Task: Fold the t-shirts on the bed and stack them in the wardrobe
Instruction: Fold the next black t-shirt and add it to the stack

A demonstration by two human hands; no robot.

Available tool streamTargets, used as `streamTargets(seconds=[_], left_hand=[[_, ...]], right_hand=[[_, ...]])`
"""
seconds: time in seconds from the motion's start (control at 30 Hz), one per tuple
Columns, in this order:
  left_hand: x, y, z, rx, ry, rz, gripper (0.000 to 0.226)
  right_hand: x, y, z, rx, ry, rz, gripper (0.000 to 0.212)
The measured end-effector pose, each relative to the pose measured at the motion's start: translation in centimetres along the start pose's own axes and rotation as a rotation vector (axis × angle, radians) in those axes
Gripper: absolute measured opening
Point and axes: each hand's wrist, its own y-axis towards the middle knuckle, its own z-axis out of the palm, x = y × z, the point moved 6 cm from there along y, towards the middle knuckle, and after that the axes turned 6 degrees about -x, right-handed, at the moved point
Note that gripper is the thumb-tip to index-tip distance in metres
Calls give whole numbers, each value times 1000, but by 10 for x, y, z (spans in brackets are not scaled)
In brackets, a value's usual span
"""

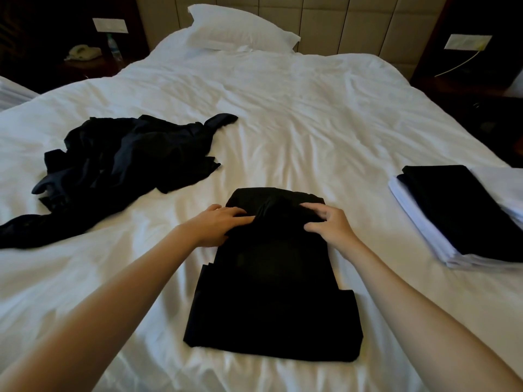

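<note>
A black t-shirt (pixel 271 292), folded into a narrow strip, lies on the white bed (pixel 311 123) in front of me. My left hand (pixel 218 224) grips its left edge near the far end, fingers curled into the cloth. My right hand (pixel 329 222) pinches the fabric on the right side of that same end, where the cloth bunches up. A heap of unfolded black t-shirts (pixel 119 162) lies to the left. A folded stack of white and black t-shirts (pixel 464 219) sits at the right edge of the bed.
A white pillow (pixel 240 29) rests against the padded headboard (pixel 353 21). A dark nightstand with a phone (pixel 82 52) and a bottle (pixel 113 46) stands at the back left. Another dark nightstand (pixel 467 80) is at the back right.
</note>
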Motion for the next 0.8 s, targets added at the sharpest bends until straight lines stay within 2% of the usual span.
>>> streamTargets(seconds=[0.03, 0.1, 0.23, 0.33, 0.43, 0.47, 0.53, 0.63, 0.7, 0.8], left_hand=[[0, -2, 2, 15, 53, 16, 58], [-1, -7, 5, 42, 147, 40, 54], [-7, -15, 4, 41, 179, 88, 58], [-6, -17, -2, 5, -136, 30, 59], [-14, -14, -12, -39, -544, -47, 60], [-18, -13, -12, -35, -664, -79, 57], [-26, -10, -7, 12, -854, -136, 54], [-26, -7, -6, 40, -1036, -172, 54], [-23, -8, -9, 41, -1112, -190, 56], [-16, -6, -11, -27, -1103, -263, 49]], right_hand=[[2, -3, -1, -28, -53, -33, 42], [0, -10, -5, -53, -166, -46, 47], [-12, -26, -13, 43, -319, -55, 46], [-10, -30, -20, 18, -357, -65, 45], [0, -26, -18, -120, -270, -83, 42], [5, -27, -11, -111, -244, -105, 37], [12, -30, 10, 31, -300, -191, 30], [9, -39, 35, 284, -658, -362, 40], [6, -43, 35, 312, -742, -412, 28], [5, -44, 24, 324, -654, -346, 17]])
